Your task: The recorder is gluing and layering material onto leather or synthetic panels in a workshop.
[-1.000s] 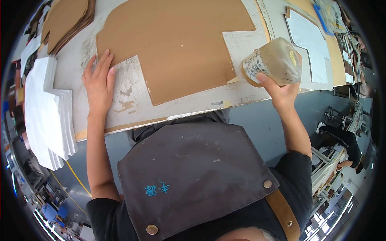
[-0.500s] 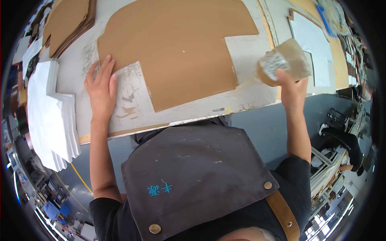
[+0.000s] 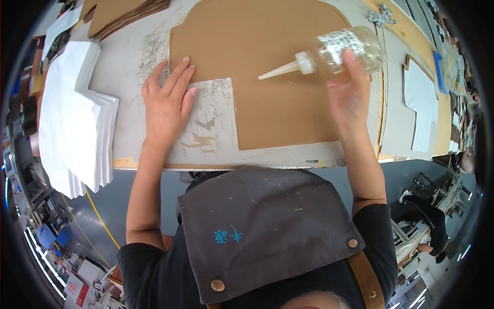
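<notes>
A large brown cut-out sheet [image 3: 267,77] lies flat on the worktable [image 3: 206,149]. My left hand [image 3: 167,100] rests open beside its notched left edge, its fingertips on the sheet's margin and its palm over the tabletop. My right hand [image 3: 350,98] is wrapped round a clear squeeze bottle [image 3: 369,51] with a white cap, a long pointed nozzle and a patterned label. The bottle is held tilted over the right part of the sheet, its nozzle pointing left and a little down. Whether the tip touches the sheet I cannot tell.
Folded white sheets [image 3: 72,123] hang over the table's left edge. Stacked brown pieces [image 3: 121,18] lie at the far left. To the right are a white cut piece [image 3: 419,98], a silvery knob-shaped object [image 3: 382,15] and a plastic bag [image 3: 453,67]. Another person [image 3: 435,221] bends at the right.
The bottle has swung from beyond the sheet's right edge to over the sheet, its nozzle now in sight. My left hand stays by the left edge. The whole view has shifted.
</notes>
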Available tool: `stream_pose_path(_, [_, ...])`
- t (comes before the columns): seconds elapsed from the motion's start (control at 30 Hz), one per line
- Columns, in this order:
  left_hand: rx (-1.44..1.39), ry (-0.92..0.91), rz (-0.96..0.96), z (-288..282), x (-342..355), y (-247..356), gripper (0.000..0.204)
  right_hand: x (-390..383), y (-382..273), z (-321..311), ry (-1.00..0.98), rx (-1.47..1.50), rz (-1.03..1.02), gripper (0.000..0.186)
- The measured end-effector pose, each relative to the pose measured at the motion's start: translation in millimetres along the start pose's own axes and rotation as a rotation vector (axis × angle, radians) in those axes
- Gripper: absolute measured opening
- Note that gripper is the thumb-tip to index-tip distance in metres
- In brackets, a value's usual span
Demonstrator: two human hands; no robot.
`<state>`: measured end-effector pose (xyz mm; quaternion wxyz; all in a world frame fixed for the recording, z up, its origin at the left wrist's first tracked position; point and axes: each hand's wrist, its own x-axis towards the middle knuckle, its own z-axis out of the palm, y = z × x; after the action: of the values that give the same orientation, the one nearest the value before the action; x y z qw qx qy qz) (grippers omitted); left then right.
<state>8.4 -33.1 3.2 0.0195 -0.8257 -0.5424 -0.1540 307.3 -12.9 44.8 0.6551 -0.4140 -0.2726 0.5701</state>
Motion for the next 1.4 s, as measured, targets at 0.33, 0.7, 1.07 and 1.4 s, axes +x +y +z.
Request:
stream_pose_path(0.33, [-0.058,-0.009,-0.014,-3,2,1,0.035,12,26,21,-0.078,-0.09,0.032,0.037])
stream_pose_path(0.7, [-0.054,-0.035,-0.031,-4,1,2,0.035,13,-13,-39,0.092,-0.177,-0.086,0.048])
stream_pose_path(1.07, [-0.032,-0.041,-0.023,-4,3,2,0.035,5,-8,-48,0.112,-0.28,-0.135,0.049])
stream_pose_path(1.4, [-0.042,-0.035,-0.033,-4,2,2,0.035,42,-65,-43,-0.281,0.8,0.179,0.054])
